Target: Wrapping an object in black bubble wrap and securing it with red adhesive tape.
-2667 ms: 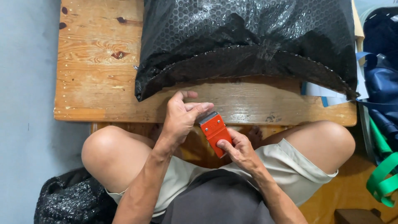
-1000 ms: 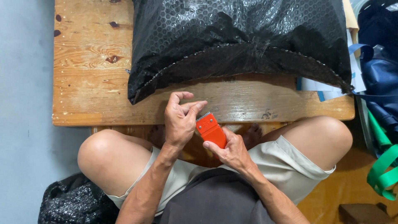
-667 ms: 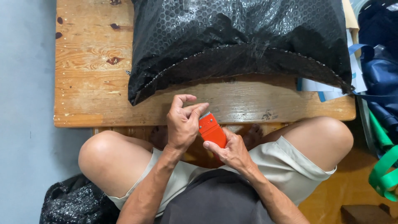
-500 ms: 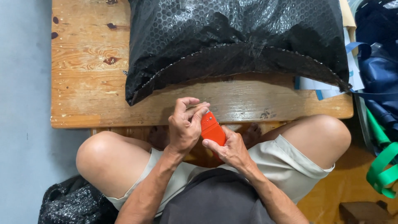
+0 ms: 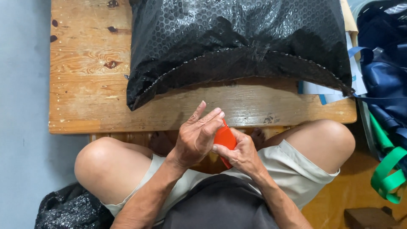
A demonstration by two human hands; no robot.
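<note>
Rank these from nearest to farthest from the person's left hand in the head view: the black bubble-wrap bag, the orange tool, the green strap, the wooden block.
1. Orange tool: held between the left hand and the right hand.
2. Black bubble-wrap bag: on the wooden table, just ahead of the hand.
3. Wooden block and green strap: both far right, too close to call.

Large black bubble-wrap package (image 5: 237,38) on wooden table (image 5: 85,85); smaller black bag (image 5: 68,210) at lower left.
</note>
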